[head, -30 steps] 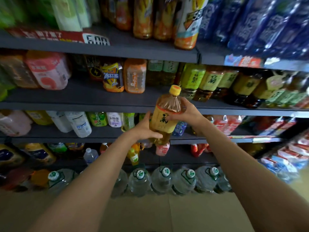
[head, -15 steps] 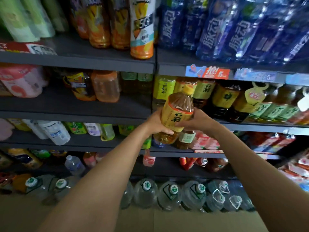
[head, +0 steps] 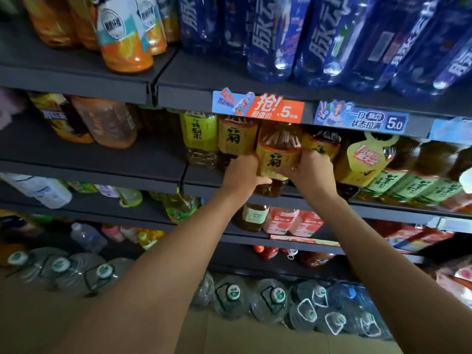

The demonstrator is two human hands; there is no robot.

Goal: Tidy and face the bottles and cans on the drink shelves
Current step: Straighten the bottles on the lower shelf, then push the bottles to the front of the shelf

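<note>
The amber tea bottle point(head: 277, 159) you are holding now sits at the front lip of the second shelf point(head: 163, 166), its yellow label turned outward and its base just over the edge; a second ago it hung in open air, lower and out in front of the shelves. Your left hand point(head: 241, 175) wraps its left side with the thumb under the label, and your right hand point(head: 310, 169) curls round its right side, so both grip it. It has arrived between two matching bottles, one to the left point(head: 236, 141) and one to the right point(head: 321, 144), which suggests the gap you are filling. The cap is hidden behind the orange price tag point(head: 275, 109) on the shelf above. By my reading the carry is done, and pushing it back level with its neighbours remains. Further right stand green-labelled bottles point(head: 413, 185), and blue bottles point(head: 319, 34) fill the shelf overhead.
</note>
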